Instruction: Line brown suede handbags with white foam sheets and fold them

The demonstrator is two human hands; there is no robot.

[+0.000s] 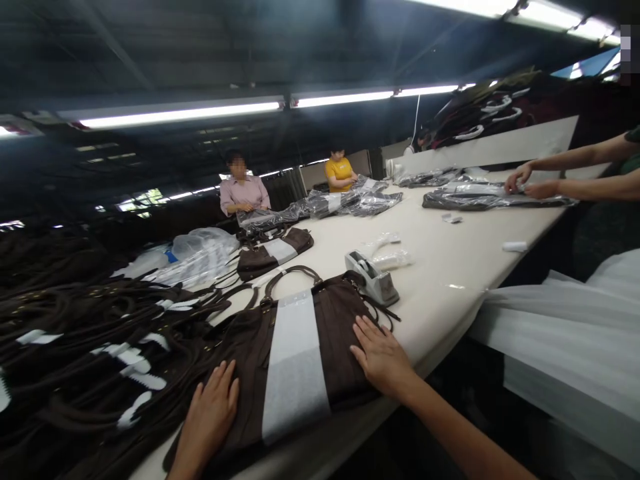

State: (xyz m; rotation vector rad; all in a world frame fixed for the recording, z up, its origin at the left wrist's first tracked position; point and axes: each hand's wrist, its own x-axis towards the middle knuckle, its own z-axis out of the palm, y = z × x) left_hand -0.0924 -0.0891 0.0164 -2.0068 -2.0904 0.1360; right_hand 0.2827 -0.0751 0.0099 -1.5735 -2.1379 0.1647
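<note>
A dark brown bag (pixel 345 333) lies flat at the near edge of the table, its handles toward the far side. A white paper band (pixel 295 373) runs across its middle. My left hand (pixel 213 407) rests open on the bag's left part, fingers slightly apart. On the right part of the bag my right hand (pixel 377 353) lies flat with its fingers spread. Just beyond the bag's right end stands a grey tape dispenser (pixel 373 277), close to a thin dark strap. Neither hand holds anything.
Many brown bags (pixel 100 360) with white wraps are heaped at left. Another banded bag (pixel 275 253) and clear plastic bags (pixel 200 253) lie beyond. Two people work across the table (pixel 430 253); a co-worker's hands (pixel 530 183) touch a plastic-wrapped item at right. White sheets (pixel 565 333) hang nearby.
</note>
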